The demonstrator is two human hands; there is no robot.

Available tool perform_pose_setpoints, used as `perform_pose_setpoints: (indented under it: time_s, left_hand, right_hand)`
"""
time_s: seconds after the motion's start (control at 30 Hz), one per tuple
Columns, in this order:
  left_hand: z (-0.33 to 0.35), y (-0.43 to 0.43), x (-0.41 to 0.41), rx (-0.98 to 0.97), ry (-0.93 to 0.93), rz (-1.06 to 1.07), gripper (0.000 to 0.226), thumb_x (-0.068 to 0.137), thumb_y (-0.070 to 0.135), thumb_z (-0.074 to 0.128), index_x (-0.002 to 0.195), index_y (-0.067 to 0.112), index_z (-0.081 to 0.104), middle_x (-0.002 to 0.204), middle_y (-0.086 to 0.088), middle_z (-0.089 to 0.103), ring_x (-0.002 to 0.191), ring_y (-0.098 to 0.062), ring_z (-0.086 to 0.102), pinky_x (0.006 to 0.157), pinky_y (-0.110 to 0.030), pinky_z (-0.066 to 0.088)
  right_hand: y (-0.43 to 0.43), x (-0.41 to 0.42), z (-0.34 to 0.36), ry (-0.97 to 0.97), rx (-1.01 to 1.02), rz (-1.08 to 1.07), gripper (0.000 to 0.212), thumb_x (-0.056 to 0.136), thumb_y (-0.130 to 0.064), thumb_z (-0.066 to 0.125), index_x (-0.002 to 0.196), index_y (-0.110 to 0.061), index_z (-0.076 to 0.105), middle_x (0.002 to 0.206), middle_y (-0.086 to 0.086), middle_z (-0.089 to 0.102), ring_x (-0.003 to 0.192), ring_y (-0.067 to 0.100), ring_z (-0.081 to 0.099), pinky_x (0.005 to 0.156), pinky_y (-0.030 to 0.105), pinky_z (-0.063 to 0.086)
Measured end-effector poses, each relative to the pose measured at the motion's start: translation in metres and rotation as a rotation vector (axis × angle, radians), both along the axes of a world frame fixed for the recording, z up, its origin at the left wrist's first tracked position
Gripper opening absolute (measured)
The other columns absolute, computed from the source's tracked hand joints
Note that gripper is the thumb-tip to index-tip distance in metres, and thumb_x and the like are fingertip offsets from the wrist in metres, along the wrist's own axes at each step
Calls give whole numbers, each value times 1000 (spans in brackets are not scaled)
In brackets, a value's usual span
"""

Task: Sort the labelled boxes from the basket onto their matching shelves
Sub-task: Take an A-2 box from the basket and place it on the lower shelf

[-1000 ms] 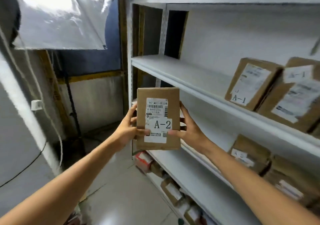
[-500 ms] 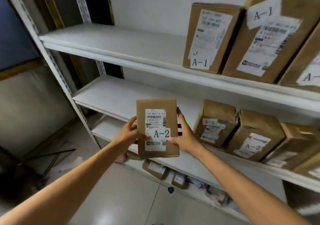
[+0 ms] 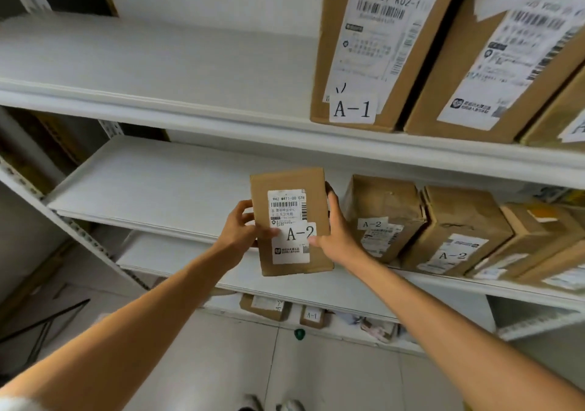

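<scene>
I hold a small brown cardboard box (image 3: 292, 186) upright in front of the shelving; its white label reads A-2. My left hand (image 3: 237, 228) grips its left edge, thumb on the label. My right hand (image 3: 335, 236) grips its right edge, fingers behind the box. The box is at the height of the middle shelf (image 3: 152, 189), just left of a row of A-2 boxes (image 3: 383, 208) standing on that shelf. On the shelf above (image 3: 158, 72) stand larger boxes labelled A-1 (image 3: 376, 46).
The left parts of the upper and middle shelves are bare white board. A lower shelf (image 3: 316, 287) runs beneath. Small boxes (image 3: 266, 307) and a green object (image 3: 299, 333) lie at floor level under the rack. A perforated metal upright (image 3: 79, 233) bounds the left side.
The view has closed in on the shelves and swung right. The A-2 box, held in both hands, now sits beside the row of A-2 boxes on the middle shelf.
</scene>
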State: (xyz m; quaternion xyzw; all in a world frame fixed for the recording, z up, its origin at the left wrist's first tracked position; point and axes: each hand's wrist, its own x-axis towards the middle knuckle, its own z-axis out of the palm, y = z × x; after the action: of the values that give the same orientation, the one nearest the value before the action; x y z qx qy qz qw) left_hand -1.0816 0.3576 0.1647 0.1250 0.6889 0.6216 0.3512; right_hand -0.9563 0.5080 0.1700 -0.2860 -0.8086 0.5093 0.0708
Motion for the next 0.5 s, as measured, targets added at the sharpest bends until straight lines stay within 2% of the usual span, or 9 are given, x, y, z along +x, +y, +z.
perform_pose_setpoints:
  time_s: [0.07, 0.17, 0.27, 0.33, 0.4, 0.43, 0.5]
  left_hand:
    - [-4, 11, -10, 1, -10, -19, 68, 73, -9, 73, 129, 11, 41, 119, -15, 61, 95, -30, 66, 70, -44, 59]
    - [-9, 23, -24, -26, -2, -26, 60, 74, -13, 68, 121, 12, 40, 118, -16, 59, 94, -30, 64, 68, -43, 57]
    - [-15, 31, -34, -72, 57, -36, 54, 75, -13, 69, 112, 12, 38, 116, -15, 59, 92, -29, 64, 74, -45, 58]
    - [-19, 36, -38, -86, 111, -61, 55, 74, -12, 71, 112, 12, 38, 115, -12, 59, 94, -28, 64, 74, -42, 58]
    - [-22, 43, -41, -93, 165, -86, 57, 72, -8, 75, 113, 12, 40, 115, -7, 58, 99, -27, 62, 71, -34, 58]
    - [-23, 45, -42, -89, 190, -93, 58, 71, -6, 77, 113, 12, 41, 116, -5, 58, 101, -26, 61, 67, -28, 57]
    - [-26, 50, -44, -94, 228, -94, 59, 70, -3, 80, 112, 11, 42, 116, -3, 58, 102, -24, 60, 64, -24, 56]
  right_hand:
    - [4, -11, -1, -22, 6, -72, 105, 77, 8, 69, 152, -29, 5, 134, 0, 50, 115, 20, 55, 93, 39, 53]
    - [10, -24, -5, -36, 30, -181, 80, 77, 12, 66, 139, -19, 27, 116, -2, 54, 109, 19, 57, 83, 28, 53]
    - [12, -31, -7, -82, 32, -237, 71, 78, 10, 67, 130, -17, 26, 109, -5, 50, 102, 14, 55, 71, 14, 46]
    - [11, -35, -8, -114, 32, -275, 77, 80, 4, 68, 137, -15, 18, 119, -2, 48, 109, 16, 51, 83, 21, 49]
    - [9, -39, -6, -126, 54, -314, 87, 78, -7, 71, 142, -20, 14, 137, 11, 42, 127, 26, 44, 101, 41, 46]
    - [11, -40, -7, -125, 75, -327, 90, 77, -9, 72, 144, -20, 14, 143, 14, 38, 132, 30, 40, 104, 47, 44]
    - [9, -38, 2, -123, 101, -343, 89, 79, -6, 71, 147, -14, 14, 147, 14, 34, 134, 29, 37, 107, 46, 42]
